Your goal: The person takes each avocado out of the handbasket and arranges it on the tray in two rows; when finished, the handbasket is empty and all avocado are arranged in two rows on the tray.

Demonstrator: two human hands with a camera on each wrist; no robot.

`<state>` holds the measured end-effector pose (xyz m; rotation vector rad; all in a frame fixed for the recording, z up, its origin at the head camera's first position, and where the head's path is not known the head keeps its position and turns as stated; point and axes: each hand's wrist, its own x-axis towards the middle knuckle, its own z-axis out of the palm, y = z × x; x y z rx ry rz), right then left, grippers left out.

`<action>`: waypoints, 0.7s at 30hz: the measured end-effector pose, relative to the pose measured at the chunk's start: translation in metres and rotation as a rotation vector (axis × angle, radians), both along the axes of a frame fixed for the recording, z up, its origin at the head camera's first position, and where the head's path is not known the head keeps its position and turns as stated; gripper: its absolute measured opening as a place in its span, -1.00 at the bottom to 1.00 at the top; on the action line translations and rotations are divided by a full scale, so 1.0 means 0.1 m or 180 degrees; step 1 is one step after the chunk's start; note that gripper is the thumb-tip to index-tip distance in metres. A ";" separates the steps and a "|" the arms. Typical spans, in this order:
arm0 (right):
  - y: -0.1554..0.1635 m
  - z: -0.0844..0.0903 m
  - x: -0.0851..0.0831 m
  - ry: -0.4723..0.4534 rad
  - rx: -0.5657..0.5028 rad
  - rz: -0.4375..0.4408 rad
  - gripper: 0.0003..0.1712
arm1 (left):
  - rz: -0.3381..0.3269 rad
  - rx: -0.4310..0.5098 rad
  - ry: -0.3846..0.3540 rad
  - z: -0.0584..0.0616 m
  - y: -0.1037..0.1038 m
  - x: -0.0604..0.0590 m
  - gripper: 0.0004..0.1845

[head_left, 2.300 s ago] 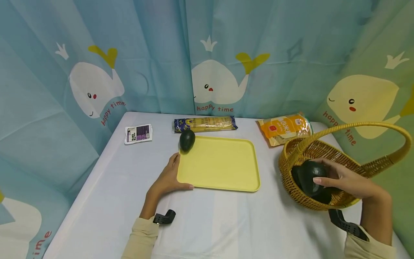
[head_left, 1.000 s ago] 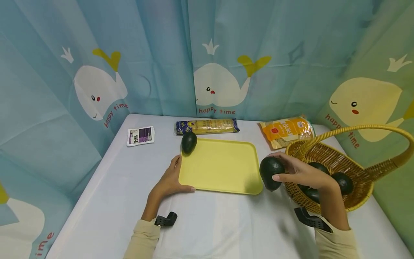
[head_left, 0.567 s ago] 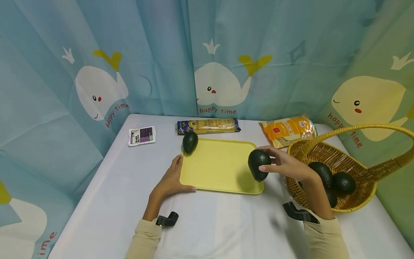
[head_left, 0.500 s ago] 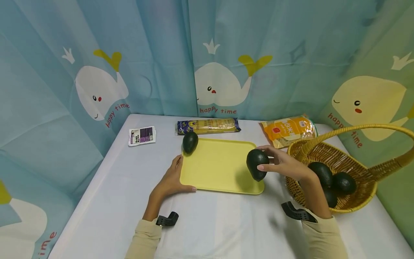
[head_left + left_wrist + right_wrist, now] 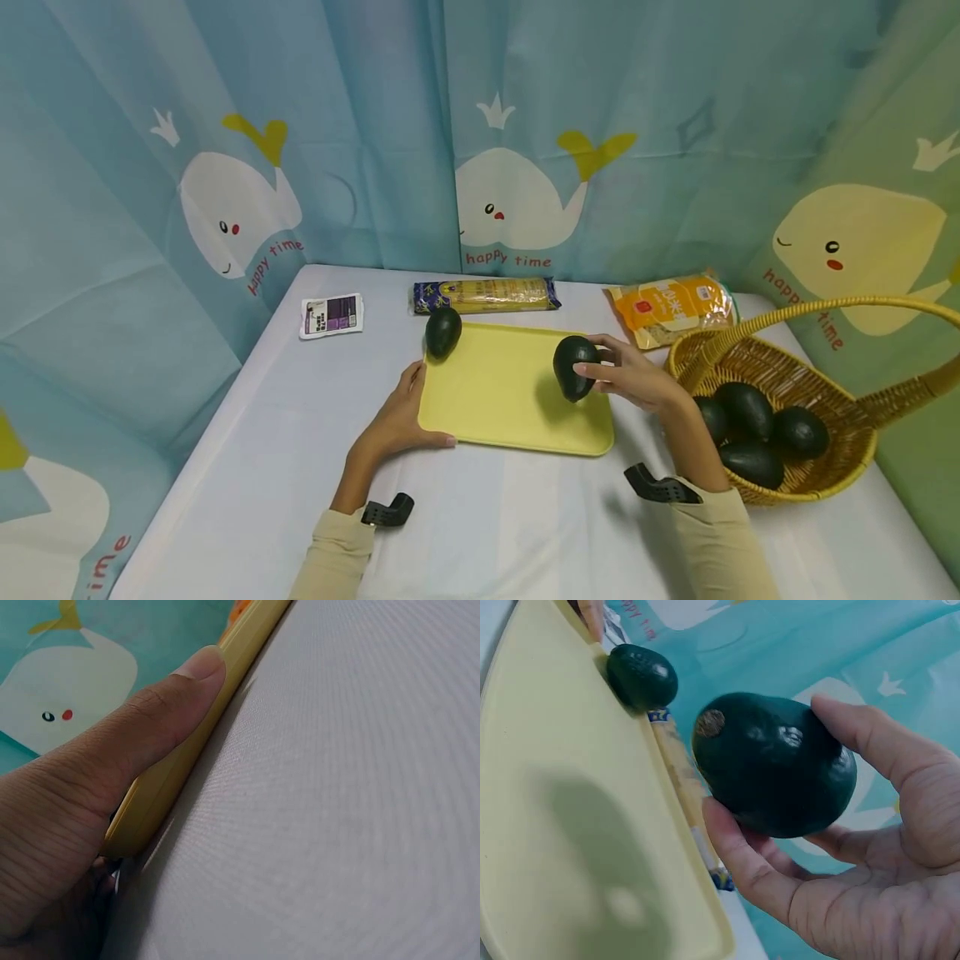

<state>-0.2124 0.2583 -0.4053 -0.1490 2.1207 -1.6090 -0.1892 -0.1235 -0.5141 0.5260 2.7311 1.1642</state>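
Observation:
My right hand [image 5: 637, 375] pinches a dark green avocado [image 5: 567, 357] between thumb and fingers, over the right part of a yellow tray [image 5: 495, 383]. In the right wrist view the held avocado [image 5: 776, 765] shows its brown stem end, and its shadow falls on the tray. A second avocado [image 5: 443, 332] lies at the tray's back left corner. At the front left corner my left hand [image 5: 393, 421] holds the tray, fingers along the left side and thumb on the front edge. The left wrist view shows that thumb [image 5: 165, 712] against the tray's rim [image 5: 161, 799].
On the right stands a wicker basket [image 5: 813, 379] with a tall arched handle, several avocados [image 5: 744, 410] inside. Along the back lie a noodle pack [image 5: 495, 295] and an orange grain bag [image 5: 675, 307]. A small white and purple packet [image 5: 332, 316] lies at the left.
My right hand has lifted the avocado out of the basket and carried it left over the tray. The left hand has stayed at the tray's corner.

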 end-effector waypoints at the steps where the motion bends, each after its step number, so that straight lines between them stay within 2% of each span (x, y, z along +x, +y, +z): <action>1: -0.01 -0.01 -0.01 -0.0040 -0.0046 -0.0027 -0.17 | 0.0000 -0.0012 -0.0003 0.00 0.00 0.00 0.53; 10: -0.19 -0.10 -0.25 -0.0234 -0.0135 -0.0080 -0.08 | 0.0006 0.0032 0.0024 0.01 0.00 0.01 0.52; 16: -0.35 -0.16 -0.42 -0.0400 -0.0229 -0.0170 -0.12 | -0.0027 -0.0033 0.0052 0.00 -0.01 0.00 0.52; 21: -0.47 -0.23 -0.53 -0.0478 -0.0172 -0.0277 -0.12 | -0.0026 0.0006 0.0019 0.00 0.00 0.00 0.53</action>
